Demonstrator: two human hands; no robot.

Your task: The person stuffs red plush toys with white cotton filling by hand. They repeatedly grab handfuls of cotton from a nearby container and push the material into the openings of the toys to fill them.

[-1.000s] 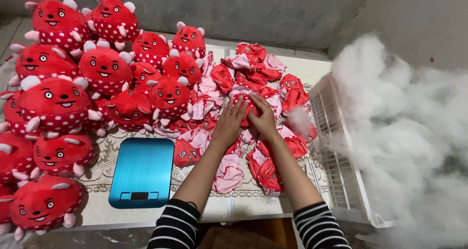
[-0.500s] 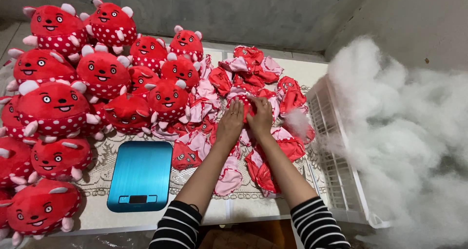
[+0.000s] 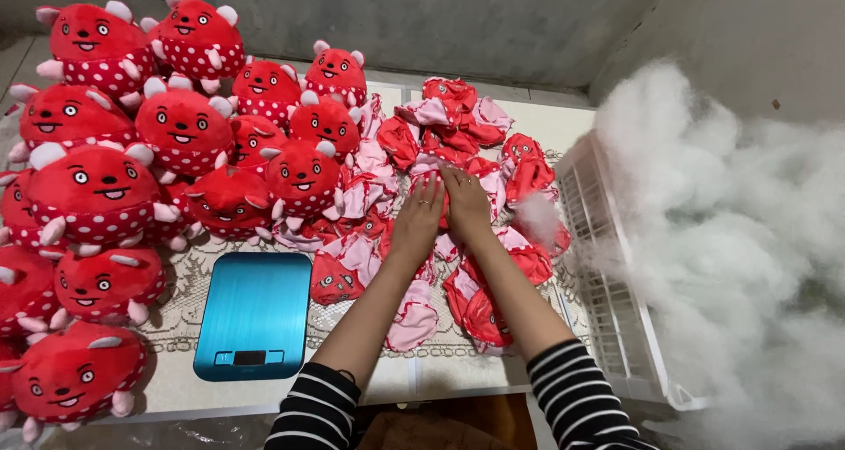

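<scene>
Both my hands rest side by side on a heap of flat, unstuffed red and pink toy skins (image 3: 458,151) in the middle of the table. My left hand (image 3: 418,223) lies palm down with its fingers pressed on the fabric. My right hand (image 3: 466,205) touches it and pinches a red skin (image 3: 440,195) at the fingertips. Whether the left hand grips anything is hidden under the fingers.
Several stuffed red plush toys (image 3: 97,195) with white spots crowd the left side. A blue flat kitchen scale (image 3: 255,313) lies at front left. A white plastic crate (image 3: 607,274) stands at right, beside a big mound of white stuffing fibre (image 3: 739,247).
The hands have stayed on the same skin in the heap; the fingers have only shifted slightly. Nothing else on the table moved.
</scene>
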